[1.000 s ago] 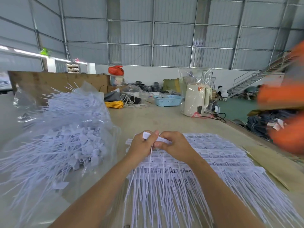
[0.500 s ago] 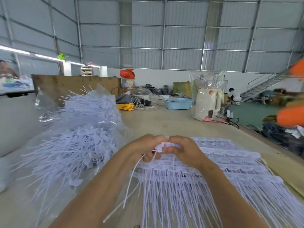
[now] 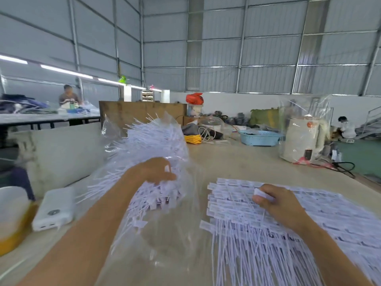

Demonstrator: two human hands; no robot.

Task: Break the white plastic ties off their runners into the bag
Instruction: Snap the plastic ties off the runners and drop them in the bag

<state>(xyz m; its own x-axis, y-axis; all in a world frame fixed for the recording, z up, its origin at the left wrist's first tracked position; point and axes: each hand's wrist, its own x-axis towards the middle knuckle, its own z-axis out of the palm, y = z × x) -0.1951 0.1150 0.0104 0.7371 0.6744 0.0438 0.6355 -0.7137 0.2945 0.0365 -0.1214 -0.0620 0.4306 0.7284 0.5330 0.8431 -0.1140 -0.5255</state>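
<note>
deposit step of the sorting cycle: left hand (image 3: 156, 172) reaches over the mouth of the clear bag (image 3: 123, 207), which lies on the table (image 3: 237, 162) to the left and is heaped with loose white ties (image 3: 156, 141). its fingers are curled with a small white piece showing at the fingertips, apparently a freed tie being dropped; motion blur keeps the grip from being certain. right hand (image 3: 278, 205) rests palm down on the fanned sheet of ties on runners (image 3: 309, 223) spread flat at right, thumb and forefinger pinching a white tab at the upper edge of the sheet. forearms extend forward and apart, the left angled toward the bag, the right toward the sheet. next move, by judgement: release into the bag, return the left hand to the pinched tab, and snap it from its runner.
</note>
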